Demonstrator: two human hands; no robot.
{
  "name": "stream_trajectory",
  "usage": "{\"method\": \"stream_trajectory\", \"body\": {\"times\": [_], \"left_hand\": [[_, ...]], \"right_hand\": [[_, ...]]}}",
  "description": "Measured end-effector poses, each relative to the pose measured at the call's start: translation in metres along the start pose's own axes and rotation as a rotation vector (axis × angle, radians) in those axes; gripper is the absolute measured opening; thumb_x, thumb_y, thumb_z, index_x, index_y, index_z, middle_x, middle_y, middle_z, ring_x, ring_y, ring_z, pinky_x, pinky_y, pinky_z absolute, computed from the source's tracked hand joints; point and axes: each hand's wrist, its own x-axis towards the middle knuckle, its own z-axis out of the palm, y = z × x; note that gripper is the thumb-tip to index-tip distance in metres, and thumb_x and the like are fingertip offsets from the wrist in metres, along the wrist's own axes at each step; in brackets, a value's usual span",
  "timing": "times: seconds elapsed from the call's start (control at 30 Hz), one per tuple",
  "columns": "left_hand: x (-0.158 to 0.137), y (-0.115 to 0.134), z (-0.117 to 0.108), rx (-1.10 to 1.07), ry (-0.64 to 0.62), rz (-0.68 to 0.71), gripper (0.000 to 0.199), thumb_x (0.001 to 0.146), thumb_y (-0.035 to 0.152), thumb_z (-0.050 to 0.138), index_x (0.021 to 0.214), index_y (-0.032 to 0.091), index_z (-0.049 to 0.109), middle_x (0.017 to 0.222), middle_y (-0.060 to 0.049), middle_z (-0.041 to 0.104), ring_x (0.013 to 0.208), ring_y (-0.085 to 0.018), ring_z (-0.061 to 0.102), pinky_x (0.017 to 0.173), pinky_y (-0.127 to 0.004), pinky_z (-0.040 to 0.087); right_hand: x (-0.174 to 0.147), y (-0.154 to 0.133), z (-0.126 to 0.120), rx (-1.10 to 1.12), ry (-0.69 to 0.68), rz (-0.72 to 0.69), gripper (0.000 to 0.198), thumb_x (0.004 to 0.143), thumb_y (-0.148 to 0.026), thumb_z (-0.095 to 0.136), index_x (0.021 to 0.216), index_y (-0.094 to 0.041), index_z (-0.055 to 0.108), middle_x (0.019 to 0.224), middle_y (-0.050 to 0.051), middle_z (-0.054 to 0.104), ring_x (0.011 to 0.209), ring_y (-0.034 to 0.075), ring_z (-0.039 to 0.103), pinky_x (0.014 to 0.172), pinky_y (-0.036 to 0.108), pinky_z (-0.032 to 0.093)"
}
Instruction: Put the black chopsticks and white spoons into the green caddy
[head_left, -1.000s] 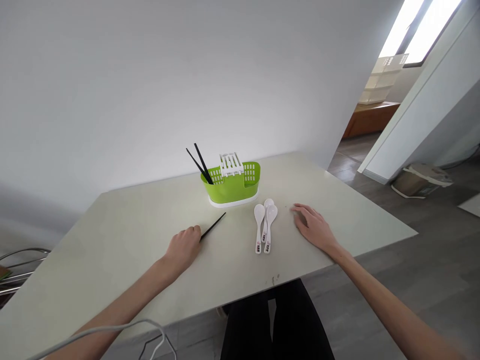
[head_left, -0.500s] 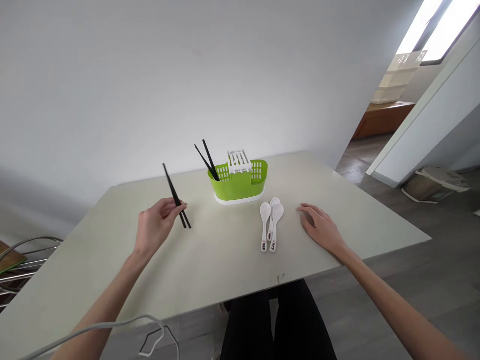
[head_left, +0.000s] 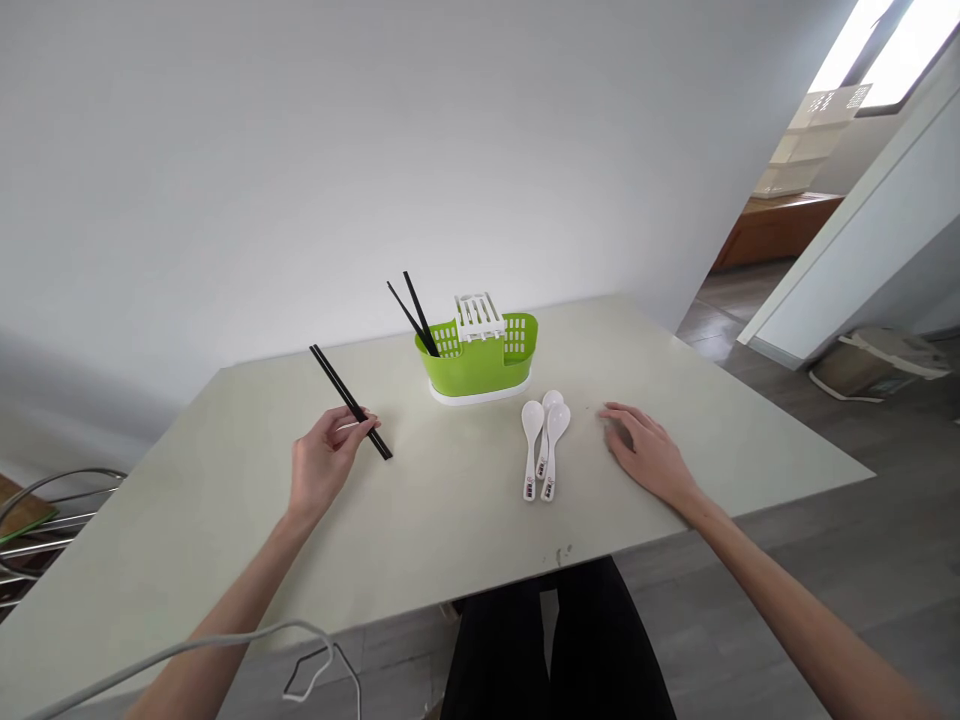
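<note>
Pinched in my left hand (head_left: 328, 455) is a pair of black chopsticks (head_left: 339, 385), slanting from upper left to lower right above the left part of the table. My right hand (head_left: 649, 452) rests on the tabletop with its fingers stretched out, holding nothing. Just left of it lie three white spoons (head_left: 545, 450), bowls pointing away from me and handles towards me. Behind the spoons stands a green cutlery basket (head_left: 480, 370) with a white base and a white slatted piece over its middle. Two more black chopsticks (head_left: 417, 312) lean in its left compartment.
The pale table (head_left: 450, 520) meets a white wall (head_left: 450, 150) at its far edge. A grey cable (head_left: 225, 638) crosses the lower left. Metal rack bars (head_left: 67, 510) show at the far left, and a lidded bin (head_left: 874, 365) stands on the floor at right.
The chopsticks in my left hand have tilted further left at their upper ends and now lie side by side. My left hand has shifted slightly right. My right hand stays put.
</note>
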Motion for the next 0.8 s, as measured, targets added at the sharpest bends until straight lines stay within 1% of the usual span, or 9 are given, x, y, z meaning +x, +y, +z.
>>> {"method": "stream_trajectory", "body": {"times": [0.07,0.13,0.33,0.43,0.53,0.57,0.63,0.73,0.8], "left_hand": [[-0.001,-0.002,0.002,0.009,-0.008,0.003,0.038,0.089,0.061,0.068,0.11,0.03,0.067,0.11,-0.004,0.082,0.107,-0.028,0.078,0.064,-0.029,0.056],[0.0,-0.003,0.004,-0.018,-0.022,-0.006,0.041,0.088,0.062,0.07,0.11,0.028,0.067,0.111,-0.005,0.081,0.107,-0.029,0.078,0.065,-0.029,0.058],[-0.009,0.007,0.012,-0.418,-0.079,-0.143,0.052,0.076,0.058,0.086,0.107,0.02,0.067,0.109,-0.01,0.081,0.103,-0.031,0.079,0.1,-0.045,0.062],[-0.026,0.017,0.021,-0.625,-0.148,-0.224,0.055,0.074,0.053,0.091,0.108,0.017,0.068,0.104,-0.01,0.081,0.106,-0.031,0.078,0.105,-0.048,0.06],[-0.046,0.03,0.031,-0.77,-0.225,-0.33,0.051,0.073,0.046,0.093,0.105,0.015,0.069,0.102,-0.009,0.081,0.107,-0.031,0.078,0.106,-0.047,0.06],[-0.052,0.035,0.035,-0.812,-0.244,-0.364,0.049,0.072,0.045,0.094,0.103,0.015,0.069,0.101,-0.009,0.082,0.106,-0.031,0.078,0.106,-0.047,0.06],[-0.063,0.046,0.043,-0.884,-0.271,-0.412,0.047,0.071,0.042,0.095,0.099,0.016,0.07,0.099,-0.008,0.082,0.106,-0.03,0.078,0.105,-0.045,0.061],[-0.076,0.062,0.053,-0.953,-0.312,-0.442,0.046,0.07,0.042,0.096,0.097,0.016,0.069,0.098,-0.007,0.082,0.105,-0.03,0.079,0.103,-0.044,0.062],[-0.082,0.07,0.057,-0.962,-0.343,-0.45,0.046,0.07,0.042,0.096,0.098,0.016,0.069,0.101,-0.007,0.082,0.106,-0.03,0.078,0.101,-0.044,0.063]], "right_hand": [[0.0,-0.001,-0.001,0.001,-0.001,0.0,0.033,0.101,-0.035,0.044,0.126,-0.027,0.064,0.147,0.008,0.064,0.136,0.03,0.058,0.114,0.053,0.044],[-0.001,-0.001,-0.001,0.004,0.0,0.007,0.033,0.101,-0.036,0.044,0.126,-0.027,0.064,0.147,0.008,0.064,0.137,0.03,0.058,0.114,0.053,0.043],[-0.001,-0.002,0.0,0.028,0.013,0.012,0.034,0.1,-0.037,0.046,0.126,-0.025,0.065,0.144,0.012,0.064,0.133,0.033,0.06,0.113,0.056,0.045],[-0.007,-0.027,-0.005,0.084,0.144,-0.037,0.036,0.1,-0.036,0.047,0.127,-0.019,0.064,0.142,0.017,0.063,0.131,0.035,0.06,0.111,0.057,0.047],[-0.022,-0.082,-0.016,0.214,0.221,-0.122,0.034,0.103,-0.035,0.047,0.13,-0.022,0.062,0.14,0.015,0.065,0.133,0.031,0.058,0.116,0.052,0.044],[-0.029,-0.103,-0.019,0.297,0.157,-0.145,0.033,0.104,-0.036,0.048,0.131,-0.023,0.062,0.138,0.013,0.066,0.131,0.029,0.06,0.114,0.049,0.045],[-0.043,-0.145,-0.023,0.477,-0.107,-0.144,0.035,0.106,-0.041,0.048,0.134,-0.026,0.061,0.134,0.011,0.07,0.122,0.026,0.067,0.106,0.044,0.052],[-0.057,-0.192,-0.019,0.754,-0.451,-0.043,0.042,0.106,-0.05,0.05,0.138,-0.024,0.059,0.122,0.01,0.075,0.108,0.023,0.072,0.096,0.04,0.056],[-0.062,-0.206,-0.011,0.951,-0.602,0.051,0.048,0.107,-0.058,0.044,0.129,-0.02,0.063,0.099,0.008,0.076,0.083,0.019,0.072,0.072,0.032,0.058]]}}
